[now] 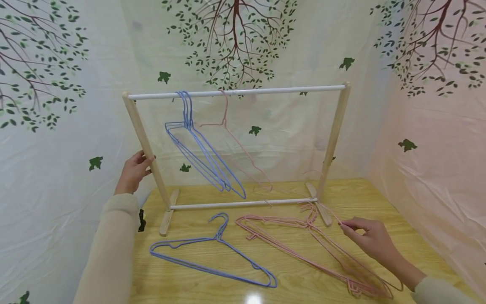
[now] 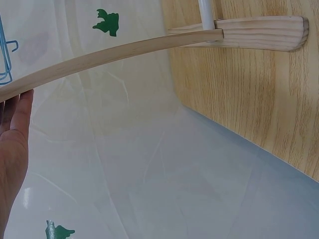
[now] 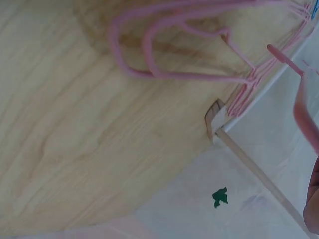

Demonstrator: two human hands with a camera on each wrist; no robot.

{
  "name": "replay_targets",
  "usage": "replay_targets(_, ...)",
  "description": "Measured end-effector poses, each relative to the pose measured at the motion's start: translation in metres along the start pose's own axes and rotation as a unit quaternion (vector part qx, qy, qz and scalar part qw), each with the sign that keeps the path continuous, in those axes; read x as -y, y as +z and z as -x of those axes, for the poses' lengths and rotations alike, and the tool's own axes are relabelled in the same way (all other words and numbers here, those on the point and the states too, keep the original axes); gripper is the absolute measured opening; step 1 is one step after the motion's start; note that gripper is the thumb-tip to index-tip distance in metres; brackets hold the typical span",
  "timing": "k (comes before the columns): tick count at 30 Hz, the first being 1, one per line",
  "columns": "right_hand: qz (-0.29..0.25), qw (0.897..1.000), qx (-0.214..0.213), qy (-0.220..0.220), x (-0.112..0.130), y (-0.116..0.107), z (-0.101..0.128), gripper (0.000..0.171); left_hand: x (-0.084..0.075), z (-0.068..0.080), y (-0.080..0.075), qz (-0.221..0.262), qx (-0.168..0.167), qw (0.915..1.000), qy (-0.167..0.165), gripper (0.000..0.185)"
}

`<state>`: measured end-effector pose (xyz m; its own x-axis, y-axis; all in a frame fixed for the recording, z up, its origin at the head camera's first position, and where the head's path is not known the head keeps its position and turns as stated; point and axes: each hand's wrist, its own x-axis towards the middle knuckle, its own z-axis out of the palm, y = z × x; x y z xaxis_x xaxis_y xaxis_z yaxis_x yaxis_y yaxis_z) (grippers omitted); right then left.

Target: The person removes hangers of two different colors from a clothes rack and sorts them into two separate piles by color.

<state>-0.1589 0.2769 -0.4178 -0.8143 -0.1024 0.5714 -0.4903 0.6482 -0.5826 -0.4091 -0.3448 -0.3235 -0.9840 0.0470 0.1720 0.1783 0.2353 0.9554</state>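
My left hand [image 1: 133,171] grips the left wooden post of a small clothes rack [image 1: 142,133], about midway up. At the right, my right hand [image 1: 370,238] pinches a pink hanger [image 3: 302,112] between thumb and fingertips, over the pink pile. Much of that hanger is hard to make out against the others. On the rack's white top rail hang several blue hangers [image 1: 206,145] at the left and one pink hanger [image 1: 241,139] nearer the middle. Blue hangers [image 1: 190,266] lie stacked on the table in front, beside a pile of pink hangers [image 1: 281,249].
The rack's wooden feet [image 1: 165,223] stand on the wood-grain table [image 1: 212,291], with a white lower rail [image 1: 228,204] between them. Behind and at both sides hangs a pale sheet [image 1: 296,135] printed with trees and leaves. A small black object [image 1: 141,220] shows by the left sleeve.
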Motion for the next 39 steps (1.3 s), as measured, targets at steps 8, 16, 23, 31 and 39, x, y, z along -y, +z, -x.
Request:
replay_targets(8, -0.041, 0.999, 0.029, -0.021, 0.009, 0.009, 0.020, 0.022, 0.000, -0.003, 0.001, 0.001, 0.002, 1.0000, -0.002, 0.059)
replay_targets(16, -0.058, 0.996, 0.057, 0.020, 0.011, 0.016, 0.031, 0.017, -0.001, -0.002, 0.001, -0.003, 0.000, 1.0000, -0.005, 0.059)
replay_targets(23, 0.029, 0.991, 0.062, 0.116, -0.017, 0.022, 0.028, 0.013, -0.002, -0.002, 0.002, -0.002, -0.001, 1.0000, -0.007, 0.060)
replay_targets(31, 0.110, 0.986, 0.072, 0.102, -0.045, 0.026, 0.020, 0.012, -0.002, -0.001, 0.001, -0.004, -0.006, 0.9999, -0.010, 0.059)
replay_targets(39, 0.157, 0.972, 0.105, 0.139, -0.050, 0.031, 0.014, 0.026, 0.000, -0.002, 0.003, 0.000, -0.005, 1.0000, -0.006, 0.057)
